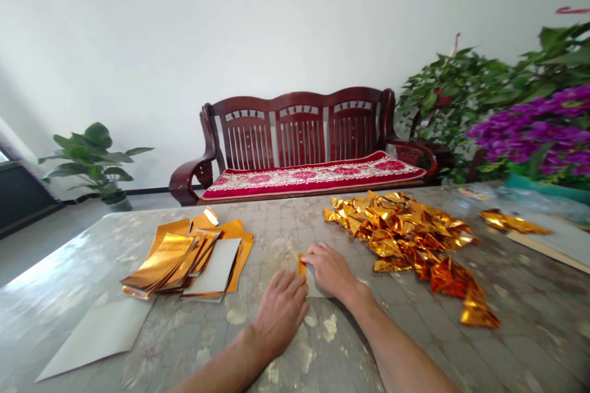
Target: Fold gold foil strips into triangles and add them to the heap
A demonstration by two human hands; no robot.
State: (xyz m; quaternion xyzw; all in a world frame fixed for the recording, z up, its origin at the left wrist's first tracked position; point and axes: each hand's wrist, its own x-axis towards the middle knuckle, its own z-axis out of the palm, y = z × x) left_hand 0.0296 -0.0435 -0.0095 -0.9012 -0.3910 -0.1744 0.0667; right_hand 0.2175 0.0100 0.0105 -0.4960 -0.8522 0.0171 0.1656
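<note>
A small sheet of gold foil paper (316,287) lies on the table between my hands, pale side up, with a folded gold strip along its left edge. My right hand (332,270) grips the sheet from above, its fingers bent over the top end of the strip. My left hand (282,308) presses the lower left edge with its fingers close together; its fingertips partly cover the paper. On the left lies a loose stack of gold foil paper sheets (173,261), some pale side up. To the right spreads a pile of folded gold foil pieces (396,224).
A single pale sheet (99,334) lies at the table's (193,344) left front. Purple flowers (539,129) and a clear plastic bag (520,206) are at the right. Behind the table stands a dark red wooden bench (299,129); a potted plant (94,159) is on the floor, left.
</note>
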